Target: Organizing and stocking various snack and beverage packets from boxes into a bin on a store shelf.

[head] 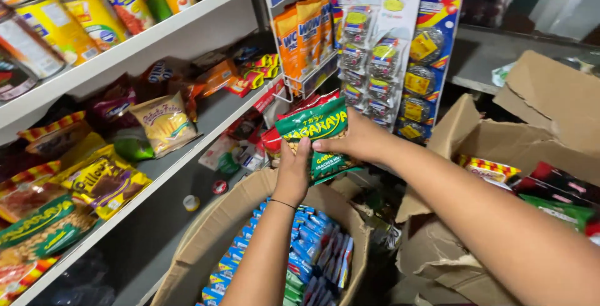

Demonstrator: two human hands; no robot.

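Shop shelves (pixel 156 28) | left hand (pixel 292 178), right hand (pixel 356 138) grip green snack packets (pixel 319 132)

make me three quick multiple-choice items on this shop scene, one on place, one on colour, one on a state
1. Where is the open brown cardboard box of small blue packets?
A. on the top shelf
B. below the hands
C. inside the hanging rack

2. What is the main colour of the printed plastic snack packet being held?
A. green
B. purple
C. white

3. How is that packet held?
A. by the left hand alone
B. by no hand
C. by both hands

Answers:
1 B, the box sits under the forearms.
2 A, its face is green, with red packets stacked behind.
3 C, the left hand and the right hand both grip it.
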